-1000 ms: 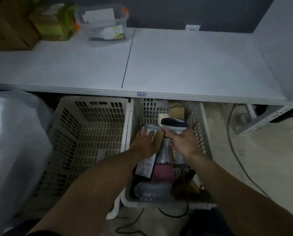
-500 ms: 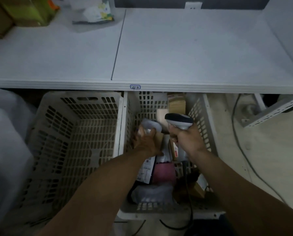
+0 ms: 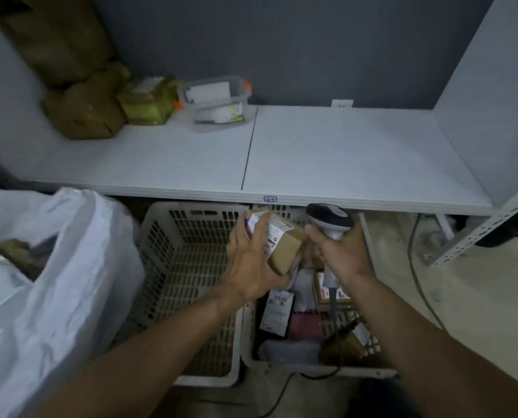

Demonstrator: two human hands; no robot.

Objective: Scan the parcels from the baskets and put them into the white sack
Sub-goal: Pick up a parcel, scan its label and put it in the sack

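Observation:
My left hand [image 3: 248, 260] grips a small brown cardboard parcel [image 3: 281, 245] with a white label, held above the gap between the two baskets. Just to its right, my right hand [image 3: 342, 254] holds a grey and black barcode scanner [image 3: 330, 220], its head level with the parcel. The right basket [image 3: 369, 371] below holds several parcels, among them a black one with a white label [image 3: 275, 312] and a pink one [image 3: 306, 325]. The left basket [image 3: 188, 267] looks bare inside. The white sack [image 3: 55, 282] stands open at the left, with parcels inside.
A white shelf [image 3: 342, 158] runs across above the baskets, carrying brown packages [image 3: 82, 110], a green package [image 3: 146, 101] and a clear plastic box [image 3: 215, 98] at its back left. The scanner cable [image 3: 333, 336] trails down over the right basket. Another cable [image 3: 417, 276] lies on the floor at right.
My left hand has lifted the brown parcel out of the right basket and up beside the scanner. The view has tilted up, and the sack now shows at left.

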